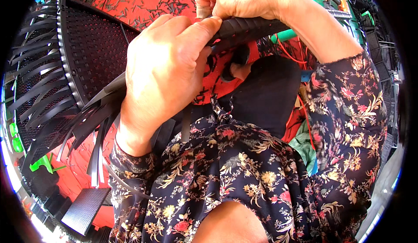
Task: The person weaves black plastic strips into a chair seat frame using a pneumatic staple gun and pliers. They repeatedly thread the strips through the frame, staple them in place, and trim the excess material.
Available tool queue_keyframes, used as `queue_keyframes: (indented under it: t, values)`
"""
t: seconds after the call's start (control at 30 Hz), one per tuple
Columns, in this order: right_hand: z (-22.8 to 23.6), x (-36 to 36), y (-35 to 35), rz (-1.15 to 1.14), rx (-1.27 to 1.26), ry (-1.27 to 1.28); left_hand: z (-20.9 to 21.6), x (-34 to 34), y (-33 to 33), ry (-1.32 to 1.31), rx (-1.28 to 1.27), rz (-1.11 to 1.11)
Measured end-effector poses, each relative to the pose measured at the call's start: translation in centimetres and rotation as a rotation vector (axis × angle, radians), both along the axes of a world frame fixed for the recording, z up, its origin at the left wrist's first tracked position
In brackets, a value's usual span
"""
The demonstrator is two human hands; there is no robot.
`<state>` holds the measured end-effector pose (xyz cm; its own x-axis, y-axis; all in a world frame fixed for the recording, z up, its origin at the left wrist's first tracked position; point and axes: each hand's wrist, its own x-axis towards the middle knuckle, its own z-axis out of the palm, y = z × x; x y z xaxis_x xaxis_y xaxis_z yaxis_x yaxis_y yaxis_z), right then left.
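Observation:
Black flat plastic strips are woven into a piece with a strip-wrapped edge, which lies across in front of me. My left hand is closed on this edge, its thumb pressed along the top. Close beside that thumb, my right hand bends its fingers into a pinch at the edge. Whatever sits between the right fingertips is hidden. Loose black strips hang in a bunch below my left wrist. Left of my hands is a black woven panel with a stapled rim and many strip ends sticking out.
Black strip scraps litter the red floor covering. A green tube and a thin red cord are at the right, below my right forearm. Bright green plastic pieces and a dark flat panel lie at the lower left.

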<state>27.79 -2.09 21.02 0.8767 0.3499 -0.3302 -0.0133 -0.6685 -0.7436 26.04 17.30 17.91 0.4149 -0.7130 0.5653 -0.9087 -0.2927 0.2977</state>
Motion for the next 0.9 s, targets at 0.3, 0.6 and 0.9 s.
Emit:
queue_keyframes:
  t: [0.3, 0.6, 0.9]
  values:
    - [0.0, 0.0, 0.4, 0.0, 0.008, 0.091, 0.0, -0.6, 0.3, -0.001, 0.044, 0.034]
    - [-0.6, 0.4, 0.3, -0.069, 0.123, 0.101, -0.4, -0.3, 0.3, 0.023, 0.073, 0.063]
    - [-1.0, 0.2, 0.3, 0.0, 0.168, 0.243, -0.7, -0.8, 0.4, 0.069, 0.101, 0.069]
